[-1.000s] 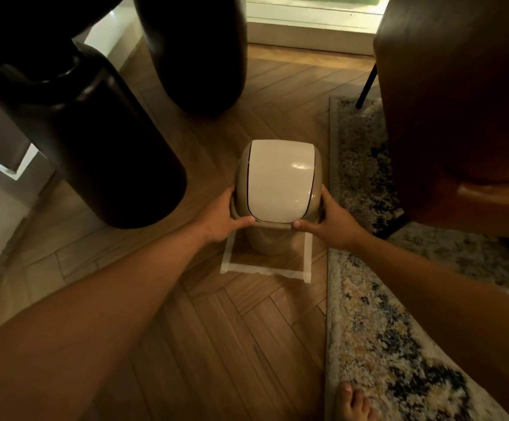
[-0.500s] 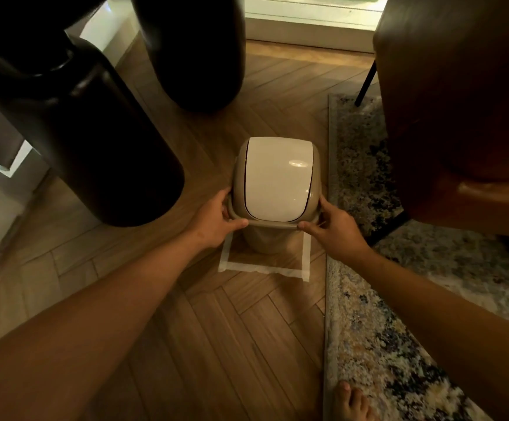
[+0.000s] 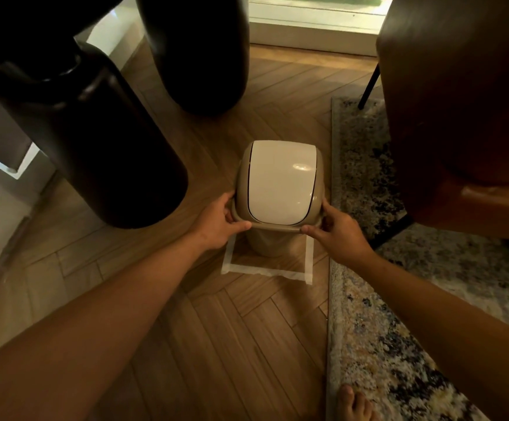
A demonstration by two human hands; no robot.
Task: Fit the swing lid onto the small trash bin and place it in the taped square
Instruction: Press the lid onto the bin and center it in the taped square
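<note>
A small beige trash bin (image 3: pixel 270 246) stands upright on the wood floor inside a square of white tape (image 3: pixel 265 271). Its swing lid (image 3: pixel 279 180), a beige frame with a cream flap, sits on top of the bin. My left hand (image 3: pixel 218 224) grips the lid's rim on the left side. On the right side, my right hand (image 3: pixel 335 235) grips the same rim. The far part of the taped square is hidden behind the bin.
Two large dark vases (image 3: pixel 95 141) (image 3: pixel 198 53) stand to the left and behind. A brown leather chair (image 3: pixel 459 101) looms at the right over a patterned rug (image 3: pixel 377 344). My bare toes (image 3: pixel 353 404) show at the bottom edge.
The bin has settled slightly lower and nearer within the taped square. Both hands have kept their hold on the lid's rim.
</note>
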